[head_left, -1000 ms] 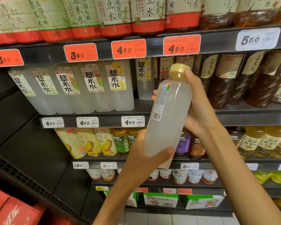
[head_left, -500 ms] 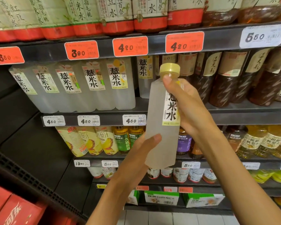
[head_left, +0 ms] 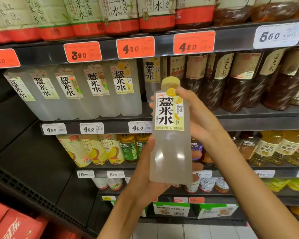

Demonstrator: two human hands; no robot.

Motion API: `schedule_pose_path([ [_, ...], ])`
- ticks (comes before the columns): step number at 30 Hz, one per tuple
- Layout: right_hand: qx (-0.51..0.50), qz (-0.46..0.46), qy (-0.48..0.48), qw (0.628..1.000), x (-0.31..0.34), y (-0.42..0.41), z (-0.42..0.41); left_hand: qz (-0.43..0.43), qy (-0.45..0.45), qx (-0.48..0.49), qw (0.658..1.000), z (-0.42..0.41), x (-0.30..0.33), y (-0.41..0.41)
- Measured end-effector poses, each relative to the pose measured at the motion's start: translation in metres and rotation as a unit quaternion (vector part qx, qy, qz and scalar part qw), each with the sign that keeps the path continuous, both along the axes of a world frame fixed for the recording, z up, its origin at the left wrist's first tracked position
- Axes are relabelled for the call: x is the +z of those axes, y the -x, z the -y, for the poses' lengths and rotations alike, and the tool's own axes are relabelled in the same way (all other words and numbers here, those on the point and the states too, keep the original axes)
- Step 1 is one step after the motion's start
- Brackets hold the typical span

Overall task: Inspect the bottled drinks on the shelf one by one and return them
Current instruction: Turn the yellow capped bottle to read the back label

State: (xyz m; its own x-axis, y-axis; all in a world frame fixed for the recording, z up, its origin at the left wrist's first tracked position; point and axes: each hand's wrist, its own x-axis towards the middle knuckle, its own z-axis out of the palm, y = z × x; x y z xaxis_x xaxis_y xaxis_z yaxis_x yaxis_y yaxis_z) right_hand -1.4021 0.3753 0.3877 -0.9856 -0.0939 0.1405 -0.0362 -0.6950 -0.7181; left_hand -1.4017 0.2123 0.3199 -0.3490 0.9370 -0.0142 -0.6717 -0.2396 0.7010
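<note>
I hold a cloudy white bottled drink (head_left: 170, 152) with a pale yellow cap and a lemon-printed label upright in front of the shelf, label facing me. My left hand (head_left: 145, 171) cups its base and lower side. My right hand (head_left: 197, 116) grips its upper half from the right, fingers wrapped behind the label. More bottles of the same cloudy drink (head_left: 86, 94) stand in a row on the second shelf (head_left: 110, 126) to the left, with one further bottle (head_left: 151, 78) directly behind the held one.
Dark brown tea bottles (head_left: 231, 83) fill the second shelf on the right. Red-banded bottles (head_left: 121, 16) line the top shelf. Yellow juice and green tea bottles (head_left: 110, 149) stand below. Red cartons (head_left: 12, 225) sit at lower left.
The bottle has been turned in my hands from its barcode side to its front label, and brought upright and lower. My left hand shifted under the base.
</note>
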Motion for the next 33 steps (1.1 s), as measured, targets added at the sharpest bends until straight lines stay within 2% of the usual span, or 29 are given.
schedule_pose_path([
  [3,0.027,-0.007,0.02,0.999,-0.005,0.002,0.001,-0.017,0.001,-0.015,1.0,-0.001,-0.004,-0.001],
  [8,0.069,-0.016,0.018,0.997,-0.005,0.002,0.005,0.007,-0.01,-0.024,1.0,-0.002,-0.006,0.0],
  [11,0.036,-0.011,0.027,0.999,-0.002,0.001,0.003,-0.07,0.008,-0.019,0.997,-0.001,0.0,0.0],
  [14,-0.016,0.005,-0.014,1.0,0.0,-0.001,-0.001,-0.16,0.052,0.08,0.982,0.004,-0.001,0.006],
  [16,-0.038,0.016,-0.054,0.998,0.001,-0.002,-0.001,-0.175,0.065,0.104,0.977,0.004,-0.001,0.009],
  [19,-0.042,0.003,-0.097,0.994,0.001,-0.004,0.001,-0.123,0.082,0.148,0.978,-0.005,0.003,0.004],
  [21,-0.031,-0.015,-0.085,0.996,0.001,-0.006,0.001,-0.083,0.075,0.161,0.98,-0.008,0.003,0.003],
  [26,0.006,-0.026,-0.038,0.999,0.002,-0.006,0.003,0.027,0.035,0.046,0.998,-0.006,0.003,-0.002],
  [29,-0.029,-0.005,-0.037,0.999,0.0,-0.002,0.007,0.074,0.033,0.018,0.997,-0.012,0.001,-0.005],
  [31,-0.063,0.015,-0.056,0.996,0.001,-0.001,0.007,0.024,0.086,0.046,0.995,-0.011,-0.005,-0.004],
  [33,-0.099,0.025,-0.101,0.99,0.001,-0.003,0.005,-0.064,0.123,0.107,0.985,-0.011,-0.009,-0.001],
])
